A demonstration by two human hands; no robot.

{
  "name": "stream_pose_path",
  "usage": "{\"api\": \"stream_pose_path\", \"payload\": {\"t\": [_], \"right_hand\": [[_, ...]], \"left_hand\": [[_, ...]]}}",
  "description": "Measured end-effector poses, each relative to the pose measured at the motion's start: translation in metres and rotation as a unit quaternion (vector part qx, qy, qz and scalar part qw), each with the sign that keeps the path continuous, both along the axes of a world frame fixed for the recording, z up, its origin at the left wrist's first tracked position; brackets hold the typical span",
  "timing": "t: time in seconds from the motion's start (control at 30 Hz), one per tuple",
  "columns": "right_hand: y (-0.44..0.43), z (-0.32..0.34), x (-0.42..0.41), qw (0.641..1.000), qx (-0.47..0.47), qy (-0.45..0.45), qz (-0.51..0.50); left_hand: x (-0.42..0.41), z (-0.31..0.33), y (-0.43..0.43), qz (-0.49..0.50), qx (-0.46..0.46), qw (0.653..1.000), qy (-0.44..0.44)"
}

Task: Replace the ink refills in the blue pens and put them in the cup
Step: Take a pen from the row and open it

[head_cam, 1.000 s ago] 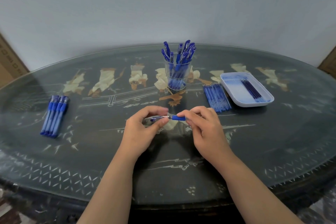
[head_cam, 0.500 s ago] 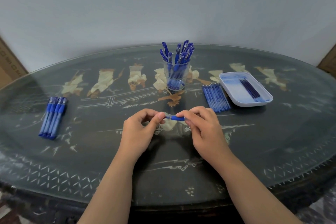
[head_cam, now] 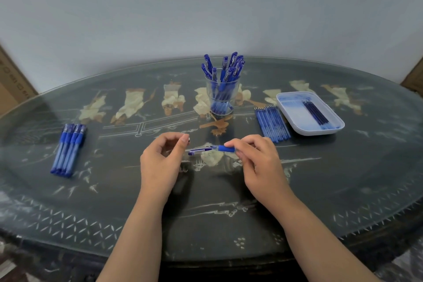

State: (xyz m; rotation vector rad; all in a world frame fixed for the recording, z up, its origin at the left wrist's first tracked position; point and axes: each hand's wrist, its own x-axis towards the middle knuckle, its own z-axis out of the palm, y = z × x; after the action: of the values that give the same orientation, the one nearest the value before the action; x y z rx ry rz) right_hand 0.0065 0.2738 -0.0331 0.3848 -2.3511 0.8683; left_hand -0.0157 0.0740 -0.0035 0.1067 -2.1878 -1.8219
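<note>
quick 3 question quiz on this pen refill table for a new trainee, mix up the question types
1. True or false: the cup stands farther from the person than the loose pens lying on the left of the table.
2. What does the right hand pinch? A) the blue grip of the pen B) a refill lifted from the table C) the cup's rim
3. Fill in: the dark refills lie inside the white ___.

Key: 1 true; 2 A; 3 tray
</note>
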Motion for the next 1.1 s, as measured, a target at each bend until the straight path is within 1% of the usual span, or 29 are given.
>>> {"api": "stream_pose_path", "payload": {"t": [0.07,0.13,0.17,0.23,0.33,0.57,0.77,0.87,0.93,1.0,1.03,1.1], "right_hand": [[0.0,0.0,0.0,1.0,0.0,-0.001,-0.001],[0.0,0.001,0.0,1.0,0.001,-0.001,0.0],[-0.001,0.001,0.0,1.0,0.002,0.0,0.0],[-0.001,0.001,0.0,1.0,0.004,0.001,-0.001],[-0.001,0.001,0.0,1.0,0.009,-0.005,-0.004],[-0.002,0.004,0.001,1.0,0.01,-0.003,-0.003],[-0.002,0.005,0.003,1.0,0.002,0.018,-0.016],[-0.002,0.01,0.006,0.999,-0.019,0.038,-0.028],[-0.005,0.02,0.009,0.996,-0.075,0.028,-0.031],[-0.008,0.035,0.013,0.988,-0.148,-0.012,-0.04],[-0.01,0.042,0.015,0.98,-0.191,-0.047,-0.043],[-0.011,0.053,0.017,0.947,-0.295,-0.126,-0.035]], "left_hand": [[-0.003,-0.001,-0.009,0.009,-0.121,0.992,0.021],[-0.006,-0.003,-0.018,0.004,-0.247,0.968,0.053],[-0.007,-0.005,-0.022,-0.005,-0.283,0.957,0.057],[-0.008,-0.008,-0.025,-0.022,-0.315,0.947,0.048],[-0.011,-0.013,-0.025,-0.033,-0.342,0.937,0.06],[-0.013,-0.016,-0.024,-0.029,-0.324,0.944,0.052],[-0.012,-0.014,-0.026,-0.042,-0.283,0.958,0.005],[-0.011,-0.01,-0.026,-0.017,-0.238,0.971,0.02],[-0.008,-0.004,-0.024,0.018,-0.211,0.976,0.055],[-0.004,0.004,-0.019,0.016,-0.186,0.979,0.086],[-0.002,0.008,-0.016,-0.009,-0.154,0.985,0.083],[0.004,0.018,-0.008,-0.095,-0.053,0.994,0.03]]}}
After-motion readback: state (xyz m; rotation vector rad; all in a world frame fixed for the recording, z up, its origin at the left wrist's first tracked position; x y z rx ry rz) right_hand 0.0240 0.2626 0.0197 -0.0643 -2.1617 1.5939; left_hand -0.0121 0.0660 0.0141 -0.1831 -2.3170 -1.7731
